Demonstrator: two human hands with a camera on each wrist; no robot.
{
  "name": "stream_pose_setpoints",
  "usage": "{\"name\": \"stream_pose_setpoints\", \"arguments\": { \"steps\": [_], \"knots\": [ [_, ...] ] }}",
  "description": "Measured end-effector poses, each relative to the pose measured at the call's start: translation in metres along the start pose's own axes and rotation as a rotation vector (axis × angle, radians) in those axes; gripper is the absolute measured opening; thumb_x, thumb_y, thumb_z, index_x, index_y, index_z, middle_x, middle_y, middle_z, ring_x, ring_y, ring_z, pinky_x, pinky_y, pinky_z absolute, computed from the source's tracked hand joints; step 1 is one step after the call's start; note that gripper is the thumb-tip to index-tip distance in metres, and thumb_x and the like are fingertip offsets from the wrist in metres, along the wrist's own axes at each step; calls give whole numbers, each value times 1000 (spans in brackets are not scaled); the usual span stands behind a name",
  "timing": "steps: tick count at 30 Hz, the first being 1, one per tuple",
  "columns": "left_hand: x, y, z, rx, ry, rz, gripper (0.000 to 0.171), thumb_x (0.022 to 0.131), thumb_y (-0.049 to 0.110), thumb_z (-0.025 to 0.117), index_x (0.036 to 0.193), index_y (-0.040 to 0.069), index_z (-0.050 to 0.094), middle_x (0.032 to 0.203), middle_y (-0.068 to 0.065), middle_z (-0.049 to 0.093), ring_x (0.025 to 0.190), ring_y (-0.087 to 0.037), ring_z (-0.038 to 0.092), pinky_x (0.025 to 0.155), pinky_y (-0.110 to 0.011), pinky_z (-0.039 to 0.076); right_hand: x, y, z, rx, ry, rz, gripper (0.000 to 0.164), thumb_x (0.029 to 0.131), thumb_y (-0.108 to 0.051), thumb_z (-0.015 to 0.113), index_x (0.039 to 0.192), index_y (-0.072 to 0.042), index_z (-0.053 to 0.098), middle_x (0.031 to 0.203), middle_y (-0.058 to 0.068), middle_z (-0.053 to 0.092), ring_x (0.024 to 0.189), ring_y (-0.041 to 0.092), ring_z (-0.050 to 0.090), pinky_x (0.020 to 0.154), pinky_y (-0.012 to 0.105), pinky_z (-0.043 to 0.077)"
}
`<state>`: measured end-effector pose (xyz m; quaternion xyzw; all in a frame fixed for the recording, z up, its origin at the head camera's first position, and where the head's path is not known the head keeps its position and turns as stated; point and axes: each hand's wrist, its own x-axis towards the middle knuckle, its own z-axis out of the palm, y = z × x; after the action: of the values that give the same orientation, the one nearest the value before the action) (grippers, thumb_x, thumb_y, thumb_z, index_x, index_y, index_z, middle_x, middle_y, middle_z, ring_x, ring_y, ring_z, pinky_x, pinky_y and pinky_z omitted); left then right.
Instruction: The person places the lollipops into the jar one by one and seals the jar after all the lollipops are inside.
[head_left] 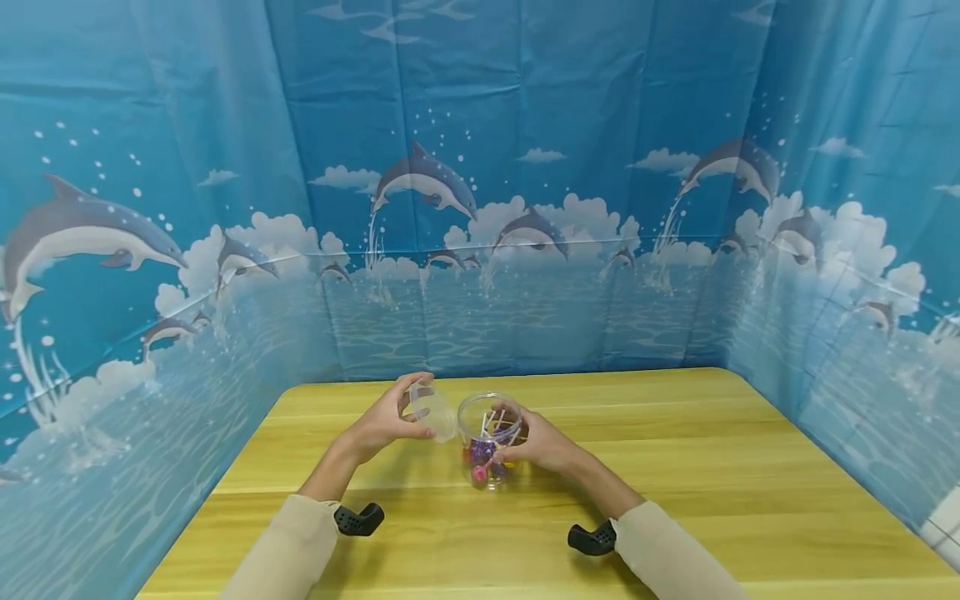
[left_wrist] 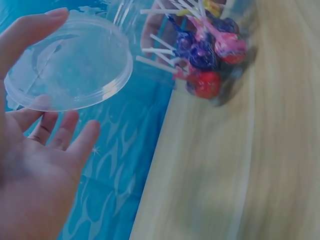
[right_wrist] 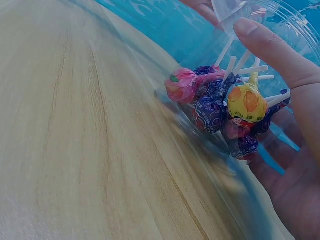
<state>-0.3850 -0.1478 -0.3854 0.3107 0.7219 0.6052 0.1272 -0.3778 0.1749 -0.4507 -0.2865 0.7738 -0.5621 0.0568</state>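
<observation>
A round clear plastic lid [head_left: 435,414] is held on edge by my left hand [head_left: 388,422], thumb on one side of its rim and fingers on the other. Just right of it is a clear plastic jar [head_left: 489,397], its mouth uncovered. My right hand [head_left: 546,444] grips the jar from the right, with the thumb on the near side. Inside the jar are several wrapped lollipops [right_wrist: 210,107], purple, pink, red and yellow, their white sticks pointing toward the mouth. Lid and jar mouth are close together. Whether the jar's base touches the table cannot be told.
A yellowish wood-grain table [head_left: 690,492] spreads beneath both hands. Around its back and sides hangs a blue curtain [head_left: 480,325] printed with dolphins and clouds. Black curved pieces [head_left: 360,520] stick out at both wrists, beside light sleeves.
</observation>
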Motion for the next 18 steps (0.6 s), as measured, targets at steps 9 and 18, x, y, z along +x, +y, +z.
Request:
{"name": "stream_pose_setpoints", "arguments": {
  "steps": [9,18],
  "knots": [
    [5,6,2,-111,5,70,94,85,6,85,161,8,30,162,-21,27,152,-40,22,115,-60,29,-1,2,0,4,7,-6,78,89,-16,85,154,-8,43,136,16,57,116,28,59,95,41,51],
    [13,12,4,-104,-19,58,95,86,12,86,163,14,31,168,-16,18,150,-43,27,105,-53,47,-1,4,1,15,0,-7,74,90,-14,83,152,-9,44,137,19,56,117,29,59,96,40,51]
  ]
}}
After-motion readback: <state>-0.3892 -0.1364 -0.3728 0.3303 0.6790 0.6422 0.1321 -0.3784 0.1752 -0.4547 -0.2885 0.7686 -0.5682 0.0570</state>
